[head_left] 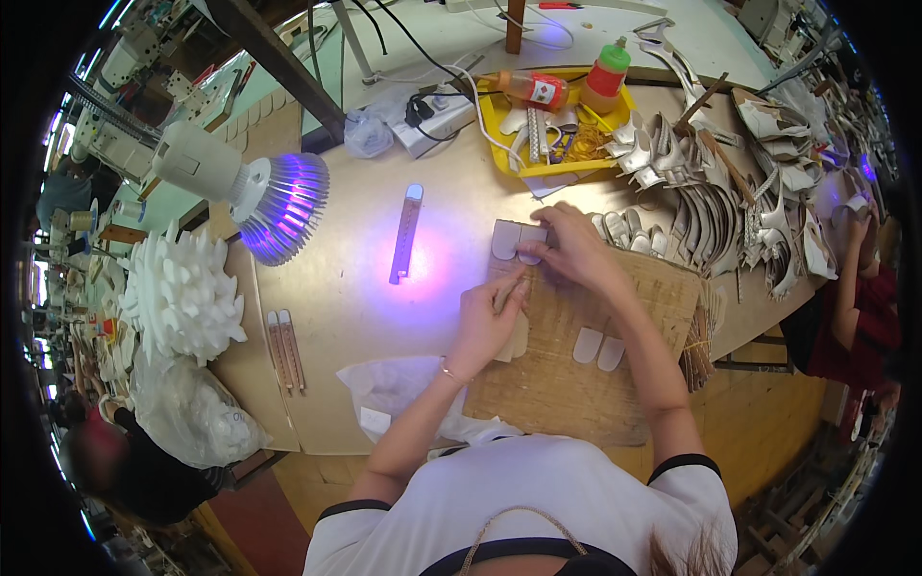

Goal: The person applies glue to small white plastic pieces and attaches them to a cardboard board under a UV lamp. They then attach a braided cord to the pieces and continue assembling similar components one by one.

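Observation:
A worn brown board lies on the table in front of me. At its far left corner, my right hand has thumb and fingers closed on a small white round-ended piece. A matching white piece lies beside it on the left. My left hand is closed, just nearer to me, with beige flat pieces showing under and beside its fingers; how many it holds is hidden. Two more white round-ended pieces lie side by side on the board, near my right forearm.
A lamp throws purple light on a lone strip. Further strips lie left, near stacked white pieces. A yellow tray with bottles stands at the back. Bundled straps crowd the right. Other people work at both sides.

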The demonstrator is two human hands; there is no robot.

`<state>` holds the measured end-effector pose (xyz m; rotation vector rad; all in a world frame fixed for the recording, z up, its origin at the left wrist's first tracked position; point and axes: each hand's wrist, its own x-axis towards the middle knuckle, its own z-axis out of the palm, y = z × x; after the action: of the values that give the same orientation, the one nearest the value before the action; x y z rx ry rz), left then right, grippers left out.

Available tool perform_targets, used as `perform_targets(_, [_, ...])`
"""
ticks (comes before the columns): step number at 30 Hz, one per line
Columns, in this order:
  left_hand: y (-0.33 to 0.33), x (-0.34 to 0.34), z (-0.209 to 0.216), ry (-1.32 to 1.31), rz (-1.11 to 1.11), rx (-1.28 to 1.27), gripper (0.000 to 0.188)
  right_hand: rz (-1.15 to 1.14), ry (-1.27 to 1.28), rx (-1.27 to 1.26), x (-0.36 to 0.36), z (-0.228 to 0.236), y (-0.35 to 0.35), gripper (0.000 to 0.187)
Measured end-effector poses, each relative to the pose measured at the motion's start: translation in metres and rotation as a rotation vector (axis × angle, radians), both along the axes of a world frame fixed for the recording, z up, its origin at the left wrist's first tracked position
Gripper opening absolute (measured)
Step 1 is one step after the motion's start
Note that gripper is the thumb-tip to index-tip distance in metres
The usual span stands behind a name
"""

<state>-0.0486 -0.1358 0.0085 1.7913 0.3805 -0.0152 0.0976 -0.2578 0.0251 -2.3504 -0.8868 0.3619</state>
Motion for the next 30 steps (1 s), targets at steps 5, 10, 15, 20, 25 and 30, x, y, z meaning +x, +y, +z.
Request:
perform_targets(5, [0.010,-0.006,0.018,0.115,-0.084,-0.464,0.029,0.109,0.059,0.276,-0.011,0.035,-0.016,0.039])
perform_targets(10, [0.002,-0.003,0.030,0.042,-0.229,-0.414,0.026,0.329,0.147,0.190,-0.033,0.066,-0.026,0.030])
perform_targets(15, [0.001,-0.006,0.033,0.035,-0.169,-0.421,0.027,-0.149,0.314,0.428,-0.040,0.066,-0.033,0.019])
perform_targets(20, [-0.012,-0.007,0.031,-0.014,0.054,-0.564,0.029,-0.415,0.701,0.765,-0.061,0.051,-0.041,0.016])
perform_targets(25, [-0.020,-0.006,0.026,-0.077,0.098,-0.435,0.024,-0.395,0.649,0.664,-0.094,0.035,-0.039,0.026])
perform_targets(30, [-0.007,-0.001,0.023,-0.102,-0.285,0.160,0.019,-0.145,-0.041,0.339,-0.070,0.046,-0.059,0.025])
